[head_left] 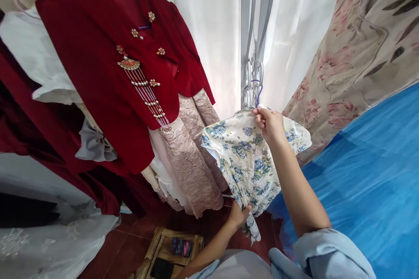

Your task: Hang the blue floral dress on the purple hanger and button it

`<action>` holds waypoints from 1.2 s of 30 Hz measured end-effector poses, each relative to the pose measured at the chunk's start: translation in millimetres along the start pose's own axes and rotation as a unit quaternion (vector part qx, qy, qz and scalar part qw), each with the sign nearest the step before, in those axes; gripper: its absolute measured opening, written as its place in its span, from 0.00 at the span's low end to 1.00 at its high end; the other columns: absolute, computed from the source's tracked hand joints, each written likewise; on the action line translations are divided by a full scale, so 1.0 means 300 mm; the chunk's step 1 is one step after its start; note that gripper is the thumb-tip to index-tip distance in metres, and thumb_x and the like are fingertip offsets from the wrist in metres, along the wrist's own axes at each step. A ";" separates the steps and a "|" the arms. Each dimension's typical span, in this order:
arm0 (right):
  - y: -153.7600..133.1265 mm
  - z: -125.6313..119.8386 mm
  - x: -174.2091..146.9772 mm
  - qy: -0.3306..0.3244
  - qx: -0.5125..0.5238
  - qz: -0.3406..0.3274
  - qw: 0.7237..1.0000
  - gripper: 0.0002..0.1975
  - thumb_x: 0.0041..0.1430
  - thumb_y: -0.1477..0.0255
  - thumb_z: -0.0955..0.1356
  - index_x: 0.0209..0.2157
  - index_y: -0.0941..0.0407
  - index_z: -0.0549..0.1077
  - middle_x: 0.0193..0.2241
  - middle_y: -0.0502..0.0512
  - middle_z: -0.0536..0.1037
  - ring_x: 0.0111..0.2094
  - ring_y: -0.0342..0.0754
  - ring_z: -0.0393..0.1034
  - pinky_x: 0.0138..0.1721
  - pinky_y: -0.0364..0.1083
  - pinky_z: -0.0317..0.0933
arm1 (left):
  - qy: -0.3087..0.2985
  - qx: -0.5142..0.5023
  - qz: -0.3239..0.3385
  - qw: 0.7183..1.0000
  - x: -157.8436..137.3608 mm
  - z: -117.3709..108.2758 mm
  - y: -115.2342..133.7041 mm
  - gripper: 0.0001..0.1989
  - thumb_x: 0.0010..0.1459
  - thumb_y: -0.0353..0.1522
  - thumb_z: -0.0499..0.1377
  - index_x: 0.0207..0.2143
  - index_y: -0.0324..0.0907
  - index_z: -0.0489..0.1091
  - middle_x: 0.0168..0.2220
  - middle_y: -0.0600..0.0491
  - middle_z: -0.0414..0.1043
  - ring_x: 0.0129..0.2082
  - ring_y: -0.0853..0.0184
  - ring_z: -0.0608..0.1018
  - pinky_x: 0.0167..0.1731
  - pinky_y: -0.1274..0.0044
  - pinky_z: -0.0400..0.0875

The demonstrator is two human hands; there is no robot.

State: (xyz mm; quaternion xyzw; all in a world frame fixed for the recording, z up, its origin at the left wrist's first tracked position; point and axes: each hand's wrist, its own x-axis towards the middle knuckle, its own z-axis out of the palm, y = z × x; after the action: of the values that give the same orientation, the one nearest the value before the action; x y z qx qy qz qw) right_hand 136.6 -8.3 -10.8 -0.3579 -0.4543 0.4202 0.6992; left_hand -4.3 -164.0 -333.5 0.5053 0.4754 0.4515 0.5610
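A cream blouse with blue flowers hangs in front of me from the cluster of hangers. My right hand is closed in a pinch at its neckline, just below a purple hanger hook. Down at the blouse's lower edge, my left hand is closed on the fabric, beside a tie end that dangles below. Part of the blouse's right side is behind my right forearm.
To the left hangs a dark red jacket with beaded brooches, over a pink brocade skirt. Beige floral fabric and blue tulle are on the right. A wooden crate stands on the red tiled floor. White curtains hang behind.
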 end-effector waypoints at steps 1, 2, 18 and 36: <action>-0.005 0.005 0.006 0.003 -0.001 -0.009 1.000 0.18 0.50 0.56 0.74 0.22 0.57 0.73 0.15 0.49 0.72 0.12 0.36 0.50 0.13 0.41 0.41 | -0.010 -0.003 -0.002 1.000 0.008 -0.012 -0.007 0.17 0.47 0.35 0.67 0.42 0.42 0.77 0.49 0.43 0.79 0.54 0.50 0.77 0.62 0.62 0.65; -0.010 0.010 0.008 0.005 -0.002 -0.015 1.000 0.18 0.51 0.56 0.74 0.22 0.57 0.73 0.15 0.48 0.71 0.12 0.36 0.51 0.13 0.40 0.42 | -0.017 -0.005 -0.004 1.000 0.020 -0.028 -0.013 0.18 0.47 0.36 0.67 0.42 0.42 0.76 0.49 0.43 0.79 0.54 0.50 0.77 0.62 0.63 0.64; 0.033 0.031 -0.190 0.025 -0.092 -0.086 0.992 0.13 0.62 0.64 0.66 0.25 0.55 0.69 0.14 0.44 0.68 0.15 0.40 0.57 0.18 0.40 0.51 | -0.093 0.328 0.525 0.780 0.425 -0.158 1.135 0.12 0.67 0.36 0.55 0.48 0.43 0.74 0.52 0.45 0.73 0.55 0.59 0.73 0.57 0.66 0.66; 0.158 -0.030 -0.173 0.086 -0.151 -0.073 0.982 0.13 0.56 0.67 0.65 0.19 0.55 0.67 0.12 0.44 0.62 0.16 0.40 0.53 0.21 0.41 0.47 | -0.179 0.252 0.472 0.825 0.522 0.038 1.193 0.09 0.62 0.28 0.55 0.28 0.38 0.70 0.28 0.53 0.71 0.30 0.69 0.73 0.34 0.77 0.66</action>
State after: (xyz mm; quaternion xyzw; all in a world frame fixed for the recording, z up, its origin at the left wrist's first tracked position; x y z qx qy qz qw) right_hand 120.5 -38.3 -73.1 -0.4597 -0.4760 0.2625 0.7023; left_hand 19.7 18.1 11.4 0.8639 0.1670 0.4274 0.2075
